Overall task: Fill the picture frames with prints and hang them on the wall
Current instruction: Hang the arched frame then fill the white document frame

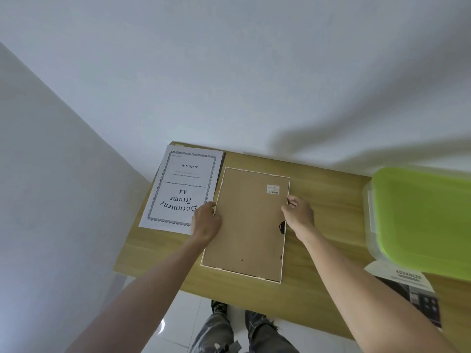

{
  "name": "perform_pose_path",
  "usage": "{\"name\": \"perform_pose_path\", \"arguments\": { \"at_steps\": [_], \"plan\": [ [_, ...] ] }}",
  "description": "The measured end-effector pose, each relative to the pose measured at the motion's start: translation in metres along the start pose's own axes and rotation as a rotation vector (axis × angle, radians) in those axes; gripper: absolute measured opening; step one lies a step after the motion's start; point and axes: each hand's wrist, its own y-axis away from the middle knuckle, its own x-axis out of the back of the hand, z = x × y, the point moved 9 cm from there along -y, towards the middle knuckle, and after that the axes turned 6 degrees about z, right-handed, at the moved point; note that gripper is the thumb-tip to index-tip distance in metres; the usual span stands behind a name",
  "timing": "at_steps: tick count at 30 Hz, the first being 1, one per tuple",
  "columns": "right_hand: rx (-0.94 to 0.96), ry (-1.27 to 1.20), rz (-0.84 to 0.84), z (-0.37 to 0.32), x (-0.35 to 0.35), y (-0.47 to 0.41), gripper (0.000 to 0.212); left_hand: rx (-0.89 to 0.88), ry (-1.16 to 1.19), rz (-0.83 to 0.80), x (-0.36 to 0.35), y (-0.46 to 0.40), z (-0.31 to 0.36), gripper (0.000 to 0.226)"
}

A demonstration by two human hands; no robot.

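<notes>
A white picture frame (248,225) lies face down on the wooden table (328,220), its brown backing board up with a small white label near the far right corner. My left hand (206,221) grips the frame's left edge. My right hand (298,212) pinches its right edge, fingertips at the rim. A white "Document Frame A4" insert sheet (182,189) rests to the left of the frame, on top of something dark that shows only at its far edge.
A clear plastic box with a green lid (423,220) stands at the table's right end. A dark printed leaflet (413,294) lies near the front right edge. White walls rise behind and to the left; my legs stand on a glossy tiled floor.
</notes>
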Motion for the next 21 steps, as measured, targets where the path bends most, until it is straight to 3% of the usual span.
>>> {"name": "perform_pose_path", "arguments": {
  "at_steps": [4,9,11,17,21],
  "plan": [
    [0.101,0.273,0.066,0.009,0.002,0.02,0.03,-0.064,-0.157,-0.039,-0.002,0.006,0.004,0.04],
    [0.123,0.479,0.05,0.032,-0.015,0.051,0.021,-0.153,-0.303,-0.124,-0.014,0.014,0.003,0.002],
    [0.097,0.541,0.065,0.033,-0.023,0.057,0.023,-0.197,-0.296,-0.142,-0.015,0.015,0.005,0.008],
    [-0.145,0.343,0.147,0.032,-0.027,0.064,0.032,-0.261,-0.315,-0.186,-0.015,0.011,0.003,0.008],
    [-0.259,0.219,0.1,0.037,-0.022,0.059,0.026,-0.237,-0.302,-0.198,-0.01,0.008,0.001,0.004]
  ]
}}
